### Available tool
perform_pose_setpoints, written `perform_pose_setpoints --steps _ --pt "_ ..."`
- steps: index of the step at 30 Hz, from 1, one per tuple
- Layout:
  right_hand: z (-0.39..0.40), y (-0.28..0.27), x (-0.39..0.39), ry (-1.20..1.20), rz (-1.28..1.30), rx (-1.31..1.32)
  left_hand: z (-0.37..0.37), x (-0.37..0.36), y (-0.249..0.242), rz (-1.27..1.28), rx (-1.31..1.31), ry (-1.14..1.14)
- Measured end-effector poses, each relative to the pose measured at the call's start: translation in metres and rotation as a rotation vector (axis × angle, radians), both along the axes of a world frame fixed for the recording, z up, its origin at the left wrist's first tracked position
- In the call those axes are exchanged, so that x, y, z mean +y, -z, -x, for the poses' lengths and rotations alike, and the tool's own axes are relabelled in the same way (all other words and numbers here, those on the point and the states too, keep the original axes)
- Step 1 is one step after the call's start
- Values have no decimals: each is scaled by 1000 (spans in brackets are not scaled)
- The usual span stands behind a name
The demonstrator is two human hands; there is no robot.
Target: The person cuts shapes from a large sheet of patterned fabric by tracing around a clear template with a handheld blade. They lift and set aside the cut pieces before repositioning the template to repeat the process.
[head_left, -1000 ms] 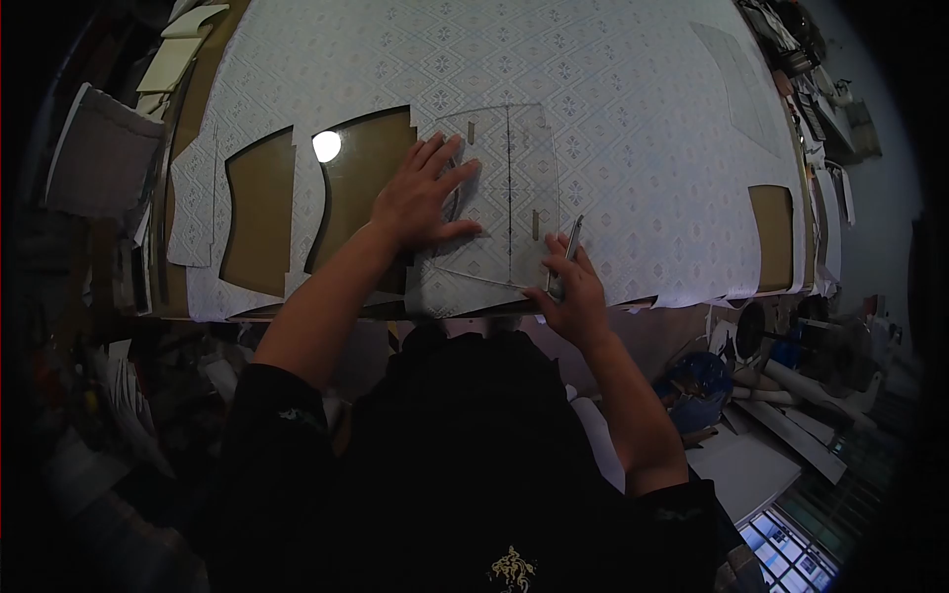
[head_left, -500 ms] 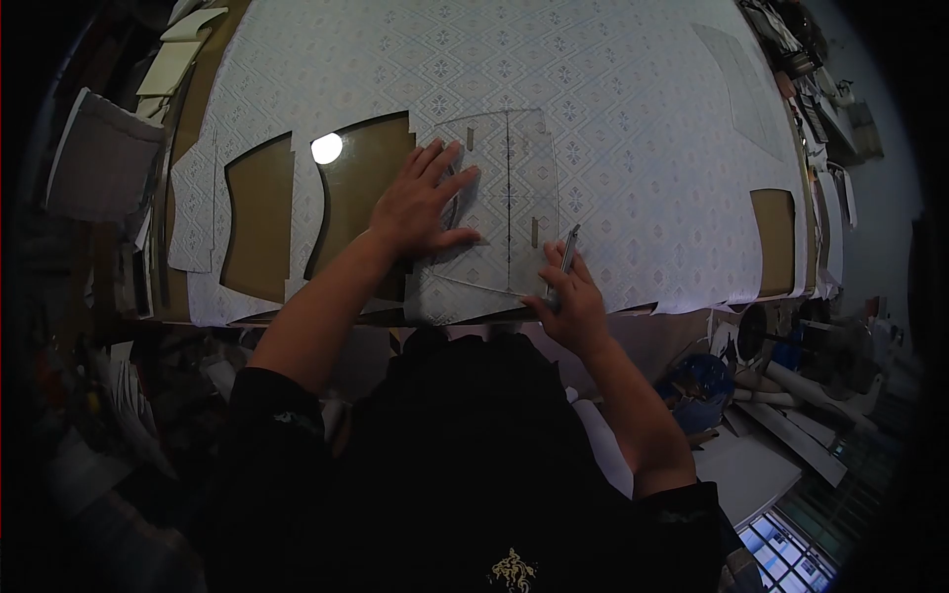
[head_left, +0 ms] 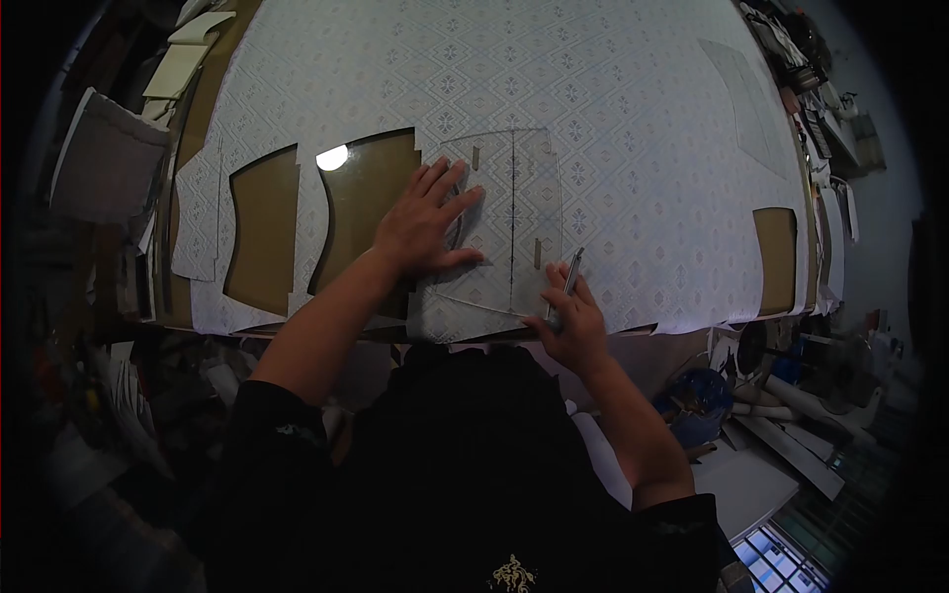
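A clear template (head_left: 494, 212) with a dark line down its middle and two small slots lies on pale diamond-patterned fabric (head_left: 633, 178). Flat on the template's left side rests my left hand (head_left: 420, 227), fingers spread and thumb pointing right. My right hand (head_left: 575, 318) is at the template's lower right corner, closed around a slim silver pen-shaped tool (head_left: 572, 272) whose upper end points up and away. To the left of the template, two curved cut-outs (head_left: 265, 227) in the fabric show the brown surface beneath.
Another clear template (head_left: 741, 109) lies on the fabric at the far right, above a smaller cut-out (head_left: 775, 259). Folded pale material (head_left: 188, 59) sits along the table's left edge. Below the table at right are a blue object (head_left: 697, 400) and assorted boards (head_left: 791, 450).
The whole view has shifted slightly, so the table and hands appear a little lower. Both hands keep nearly the same places on the template and fabric.
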State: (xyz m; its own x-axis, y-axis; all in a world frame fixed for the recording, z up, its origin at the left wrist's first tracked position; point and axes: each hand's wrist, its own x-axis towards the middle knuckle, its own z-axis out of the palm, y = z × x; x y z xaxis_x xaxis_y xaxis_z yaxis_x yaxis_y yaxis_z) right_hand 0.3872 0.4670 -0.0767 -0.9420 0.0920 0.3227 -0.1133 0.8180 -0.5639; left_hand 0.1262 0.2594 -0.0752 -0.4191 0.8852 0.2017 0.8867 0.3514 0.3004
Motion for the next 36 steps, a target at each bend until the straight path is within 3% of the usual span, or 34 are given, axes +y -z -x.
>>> perform_pose_setpoints --steps 36 --pt "2 0 0 23 69 12 1 0 7 -33 21 8"
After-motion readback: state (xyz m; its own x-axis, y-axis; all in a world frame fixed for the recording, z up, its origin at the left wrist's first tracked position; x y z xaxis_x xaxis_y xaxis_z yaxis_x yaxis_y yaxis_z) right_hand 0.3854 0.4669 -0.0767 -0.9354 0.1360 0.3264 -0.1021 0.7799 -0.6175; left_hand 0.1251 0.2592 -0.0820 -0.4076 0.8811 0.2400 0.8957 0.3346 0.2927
